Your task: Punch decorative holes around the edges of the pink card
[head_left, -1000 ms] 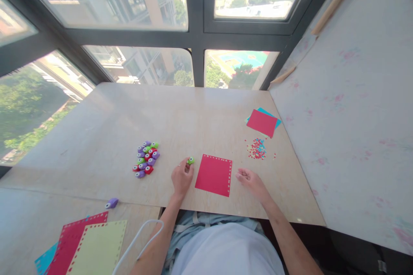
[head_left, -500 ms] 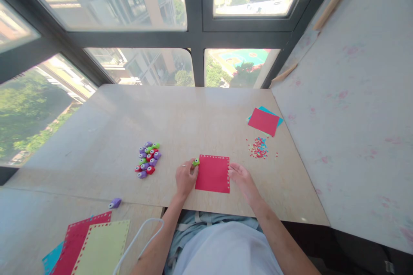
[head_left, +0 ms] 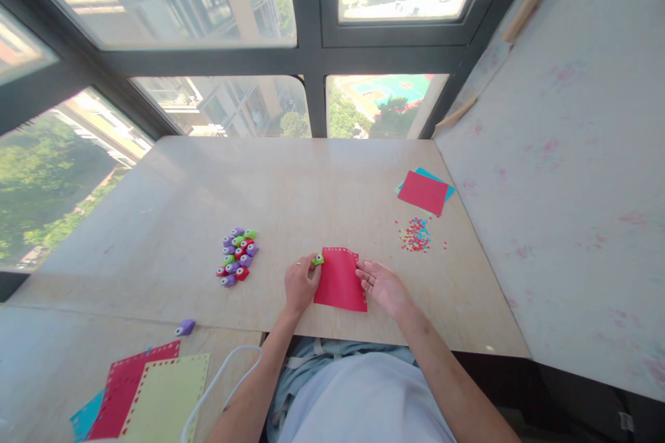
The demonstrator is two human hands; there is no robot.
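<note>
I had the left hand closed in a pinch around the green punch, at the left edge of the red sheet, close to its far corner. The right hand was at the opposite edge, fingers partly curled, tips touching the paper; from my end I couldn't tell whether they gripped it or only pushed. The sheet lay on the table between the two hands, bowed up along its right side.

Small holes ran along the far and right edges. I could make out none on the left, so I judged the step to be lining up that edge for its first hole. Whether the paper sat inside the slot I couldn't see.

To my mind, the next move called for the right hand to ease the edge in squarely without creasing the bow, and then for a firm squeeze from the left. Too hard a push might have buckled the sheet or skewed the row.

The purple punch lay apart from the heap, near the punched sheets; the confetti was off to the right.
</note>
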